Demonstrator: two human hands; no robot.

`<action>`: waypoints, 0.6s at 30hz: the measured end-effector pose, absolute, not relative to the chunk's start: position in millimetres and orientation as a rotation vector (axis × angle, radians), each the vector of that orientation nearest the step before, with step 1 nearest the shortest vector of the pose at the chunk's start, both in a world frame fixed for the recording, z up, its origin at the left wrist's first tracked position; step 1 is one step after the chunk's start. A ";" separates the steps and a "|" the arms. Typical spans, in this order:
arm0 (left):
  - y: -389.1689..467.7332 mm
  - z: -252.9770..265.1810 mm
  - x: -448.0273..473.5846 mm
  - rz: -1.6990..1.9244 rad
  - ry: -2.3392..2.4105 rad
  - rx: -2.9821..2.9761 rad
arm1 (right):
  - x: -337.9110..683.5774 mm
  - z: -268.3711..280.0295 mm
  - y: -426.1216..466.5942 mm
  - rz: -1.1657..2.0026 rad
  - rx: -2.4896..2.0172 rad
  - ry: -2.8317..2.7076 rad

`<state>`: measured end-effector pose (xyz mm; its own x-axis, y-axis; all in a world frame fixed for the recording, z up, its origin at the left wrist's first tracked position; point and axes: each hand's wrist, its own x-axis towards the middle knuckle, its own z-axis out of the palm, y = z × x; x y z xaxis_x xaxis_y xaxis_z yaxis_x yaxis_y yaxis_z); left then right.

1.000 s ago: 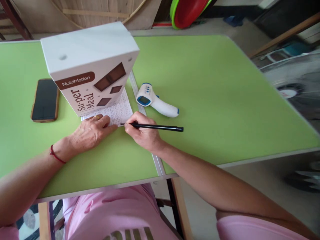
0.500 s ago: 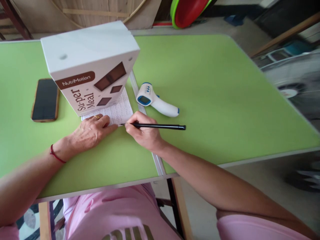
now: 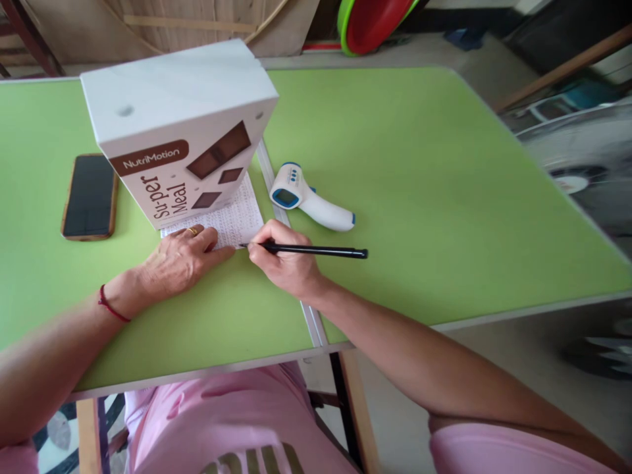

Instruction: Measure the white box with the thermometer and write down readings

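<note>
My right hand (image 3: 286, 258) grips a black pen (image 3: 326, 251), its tip at the lower right edge of a sheet of paper (image 3: 231, 227) covered in small handwriting. Flat on the paper's lower left part lies my left hand (image 3: 182, 260), fingers stretched out, with a ring and a red wrist cord. A white box (image 3: 172, 131) labelled NutriMotion stands upright behind the left hand and hides the paper's upper part. Just beyond my right hand rests a white and blue infrared thermometer (image 3: 311, 201).
A phone (image 3: 89, 197) in a brown case lies left of the box. The green table (image 3: 419, 197) has a metal seam (image 3: 310, 322) running through it. Past its right edge stands a fan (image 3: 573, 178). Red and green basins (image 3: 370, 26) are on the floor behind.
</note>
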<state>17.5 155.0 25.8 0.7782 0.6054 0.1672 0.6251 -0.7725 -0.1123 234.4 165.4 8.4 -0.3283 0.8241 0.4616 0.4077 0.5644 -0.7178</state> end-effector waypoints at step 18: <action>154.9 23.3 17.9 -0.199 -0.980 -2.800 | 238.0 4.5 167.3 0.571 -1.043 -1.896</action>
<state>17.9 154.9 23.3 0.7754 0.6050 0.1808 0.6275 -0.7701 -0.1144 238.0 167.3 4.5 -0.2672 0.8396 0.4729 0.4388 0.5430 -0.7160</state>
